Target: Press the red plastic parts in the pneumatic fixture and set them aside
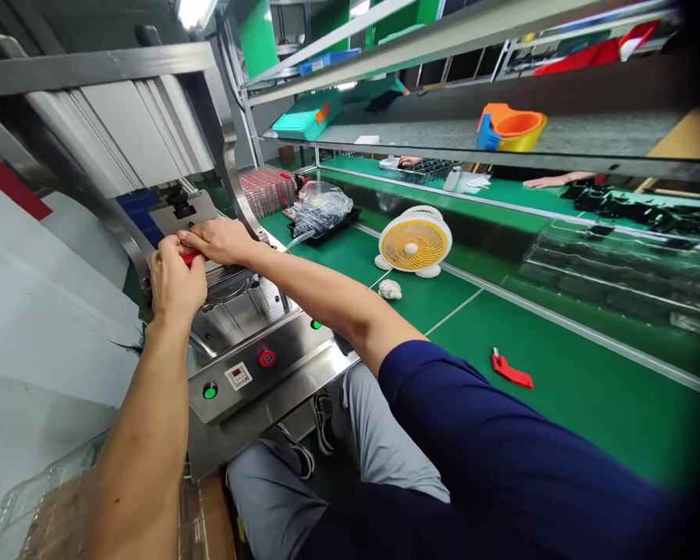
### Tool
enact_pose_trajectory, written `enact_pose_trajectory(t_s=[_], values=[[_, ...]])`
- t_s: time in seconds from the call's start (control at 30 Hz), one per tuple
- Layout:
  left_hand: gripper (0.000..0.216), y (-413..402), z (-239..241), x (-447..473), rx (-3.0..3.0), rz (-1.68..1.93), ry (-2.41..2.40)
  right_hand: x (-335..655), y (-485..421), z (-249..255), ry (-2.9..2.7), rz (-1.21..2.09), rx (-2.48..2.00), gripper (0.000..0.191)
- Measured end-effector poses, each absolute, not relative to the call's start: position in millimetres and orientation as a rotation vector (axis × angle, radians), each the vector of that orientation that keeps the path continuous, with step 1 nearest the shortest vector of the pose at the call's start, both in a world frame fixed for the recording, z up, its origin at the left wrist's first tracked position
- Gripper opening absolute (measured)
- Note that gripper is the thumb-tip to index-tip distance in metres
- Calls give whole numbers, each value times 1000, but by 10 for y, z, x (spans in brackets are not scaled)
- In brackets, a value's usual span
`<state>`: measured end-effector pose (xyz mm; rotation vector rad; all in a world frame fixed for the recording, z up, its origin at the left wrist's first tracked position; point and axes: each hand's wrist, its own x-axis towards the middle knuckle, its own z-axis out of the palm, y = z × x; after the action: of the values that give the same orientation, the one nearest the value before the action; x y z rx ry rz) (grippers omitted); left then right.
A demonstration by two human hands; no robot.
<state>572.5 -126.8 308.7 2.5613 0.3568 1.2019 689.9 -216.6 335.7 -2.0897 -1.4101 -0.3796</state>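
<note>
Both my hands are inside the frame of a metal press point(242, 311), under its upper head. My left hand point(178, 284) is closed with its fingers curled round a small red piece point(190, 257), most of which is hidden. From the right, my right hand point(225, 239) reaches over, its bent fingers pressed together at the same piece and close to my left fingertips. A dark round knob point(182, 204) sits on the metal block just above the hands. Below them is the press's bare metal bed.
The press's front panel has a red button point(267, 358) and green buttons point(210, 390). On the green table point(443, 342) are a fan point(414, 243), a white crumpled lump point(390, 289), a red-handled item point(512, 372) and a bagged bundle point(323, 208). Another person's hand point(551, 181) rests beyond.
</note>
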Motion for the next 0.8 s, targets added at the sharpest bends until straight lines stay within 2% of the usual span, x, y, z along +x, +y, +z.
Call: enact_pose_trajectory(t_s=[0.07,0.3,0.63,0.8], values=[[29,-1277,3094,5715,2574,1202,356,6900,-2166,3362,-1420,-379,-2070,64],[39,-1279,3051,5725,2603,1259,321,6952,-2142,3321,-1439,-421,-2010,50],[46,-1294,3020,5713,2625,1264,334,7026,-2097,3273,-1472,-401,-1966,53],[51,-1295,3020,5720,2646,1247,409,6995,-2112,3293,-1468,-383,-2017,49]])
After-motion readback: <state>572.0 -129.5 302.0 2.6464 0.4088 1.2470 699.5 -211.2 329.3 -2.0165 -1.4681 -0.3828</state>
